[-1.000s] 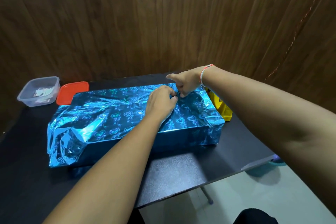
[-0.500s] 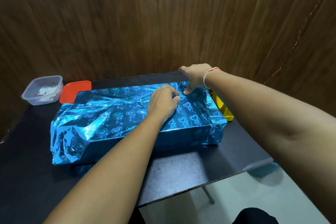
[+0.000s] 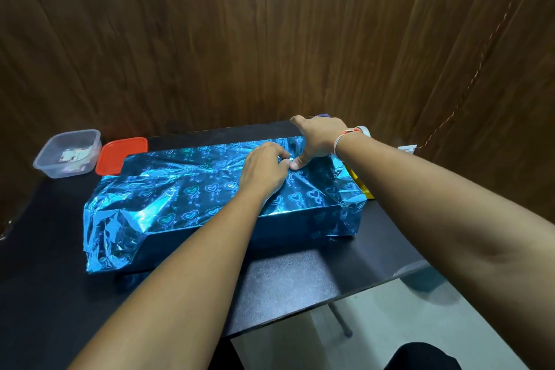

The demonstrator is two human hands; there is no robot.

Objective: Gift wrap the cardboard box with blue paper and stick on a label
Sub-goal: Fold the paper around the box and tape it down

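The box [image 3: 222, 204], wrapped in shiny blue paper with hearts, lies across the middle of the frame on a dark table [image 3: 288, 285]. The left hand [image 3: 264, 170] rests on its top, fingers curled and pinching the paper. The right hand [image 3: 318, 138], just beside it, presses a thumb onto the same spot. A clear tub [image 3: 67, 153] and red lid [image 3: 120, 155] sit at left.

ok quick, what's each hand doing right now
Left hand: fingers curled, pinching the blue paper on top of the box.
Right hand: thumb pressing the paper down, not clearly gripping anything.
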